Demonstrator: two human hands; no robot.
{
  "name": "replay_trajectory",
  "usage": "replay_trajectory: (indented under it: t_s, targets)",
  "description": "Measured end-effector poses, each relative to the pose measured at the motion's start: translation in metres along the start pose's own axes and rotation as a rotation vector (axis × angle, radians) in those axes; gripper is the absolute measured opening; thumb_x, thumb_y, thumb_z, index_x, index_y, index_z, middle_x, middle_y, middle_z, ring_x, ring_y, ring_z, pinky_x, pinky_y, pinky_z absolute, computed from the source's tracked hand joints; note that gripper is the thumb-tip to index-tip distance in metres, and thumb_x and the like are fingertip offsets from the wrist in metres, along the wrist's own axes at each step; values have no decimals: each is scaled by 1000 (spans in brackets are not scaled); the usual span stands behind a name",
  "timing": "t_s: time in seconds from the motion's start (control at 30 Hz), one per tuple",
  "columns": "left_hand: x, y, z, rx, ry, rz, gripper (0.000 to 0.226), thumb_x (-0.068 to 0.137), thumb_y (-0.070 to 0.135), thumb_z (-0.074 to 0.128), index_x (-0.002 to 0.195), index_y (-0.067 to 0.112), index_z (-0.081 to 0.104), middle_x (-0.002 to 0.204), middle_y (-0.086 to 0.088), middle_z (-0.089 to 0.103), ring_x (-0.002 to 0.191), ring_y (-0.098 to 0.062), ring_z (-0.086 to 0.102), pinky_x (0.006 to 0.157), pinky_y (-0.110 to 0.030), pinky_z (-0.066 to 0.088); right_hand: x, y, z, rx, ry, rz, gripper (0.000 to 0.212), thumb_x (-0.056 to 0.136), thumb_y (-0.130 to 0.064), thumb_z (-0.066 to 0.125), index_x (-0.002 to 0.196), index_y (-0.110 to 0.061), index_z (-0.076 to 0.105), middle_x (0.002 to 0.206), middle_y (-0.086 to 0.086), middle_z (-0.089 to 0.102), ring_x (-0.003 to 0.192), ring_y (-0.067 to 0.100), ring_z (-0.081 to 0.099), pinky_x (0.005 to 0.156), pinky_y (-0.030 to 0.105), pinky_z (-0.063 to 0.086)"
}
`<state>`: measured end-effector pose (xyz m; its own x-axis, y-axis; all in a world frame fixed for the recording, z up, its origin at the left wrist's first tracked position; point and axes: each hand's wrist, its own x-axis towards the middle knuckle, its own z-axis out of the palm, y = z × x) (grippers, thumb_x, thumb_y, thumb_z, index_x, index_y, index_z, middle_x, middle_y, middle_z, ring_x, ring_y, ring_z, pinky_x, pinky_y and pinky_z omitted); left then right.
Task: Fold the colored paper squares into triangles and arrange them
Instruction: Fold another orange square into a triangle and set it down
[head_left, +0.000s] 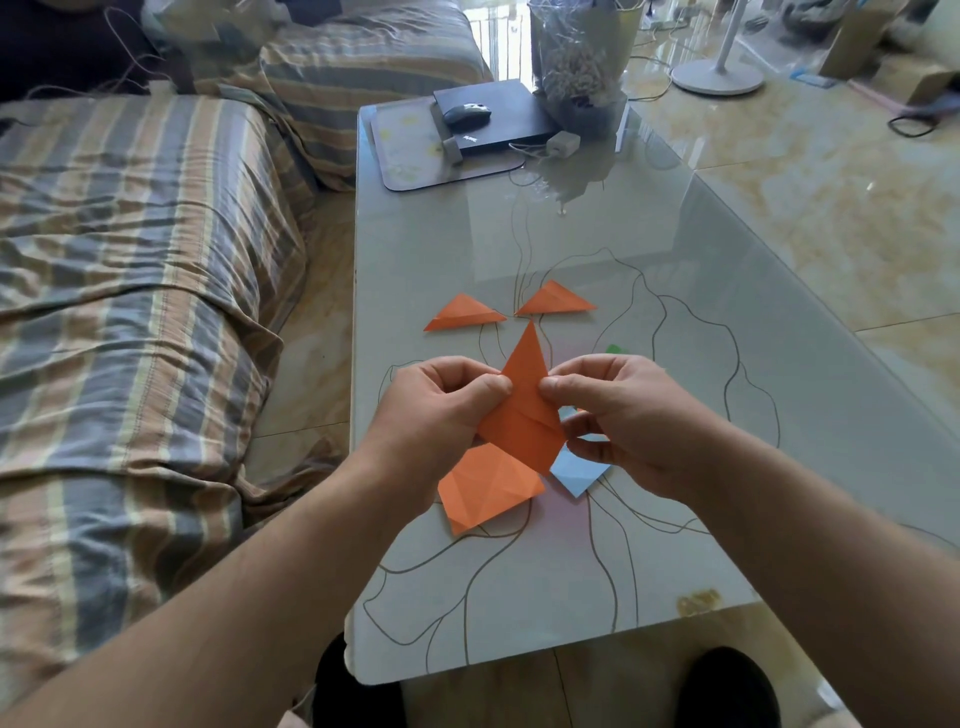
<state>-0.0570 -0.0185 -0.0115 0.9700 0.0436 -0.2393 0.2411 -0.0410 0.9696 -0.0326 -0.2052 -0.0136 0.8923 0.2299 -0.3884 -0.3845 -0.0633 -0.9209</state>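
Both hands hold a folded orange paper (523, 410) above the glass table (649, 270), its tip pointing away from me. My left hand (441, 410) pinches its left edge with the thumb on top. My right hand (618, 415) pinches its right edge. Two folded orange triangles lie side by side beyond the hands, one at the left (463, 313) and one at the right (556, 300). Under the hands lies a creased orange square (488, 486) next to a light blue paper (576, 475). A green paper (617, 349) peeks out behind my right hand.
At the table's far end sit a mat (415, 150), a black laptop (498, 111) with a mouse (466, 113), a white charger (562, 143) and a wrapped bouquet (582, 62). A striped sofa (130, 270) runs along the left. A fan base (717, 75) stands on the floor.
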Motion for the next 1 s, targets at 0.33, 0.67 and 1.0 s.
replay_trajectory:
  t_s: [0.33, 0.67, 1.0]
  targets:
    - [-1, 1, 1, -16, 46, 6, 15, 95, 14, 72, 82, 18, 76, 92, -15, 78, 95, -37, 75, 92, -59, 59, 0, -1, 4, -55, 37, -17, 11, 99, -23, 70, 88, -19, 71, 76, -2, 73, 66, 16, 68, 67, 31, 53]
    - [1, 0, 1, -68, 71, -7, 12, 96, 14, 70, 84, 16, 73, 88, -11, 79, 89, -28, 77, 79, -39, 65, 0, -1, 4, -66, 41, -11, 13, 98, -22, 70, 85, -20, 71, 77, -1, 73, 68, 17, 68, 67, 31, 54]
    - [3, 1, 1, -131, 105, -37, 12, 98, 14, 68, 86, 15, 70, 77, -1, 78, 74, -13, 75, 72, -34, 64, 0, -2, 4, -72, 51, -8, 10, 98, -23, 70, 90, -17, 72, 80, 3, 74, 65, 16, 69, 67, 31, 53]
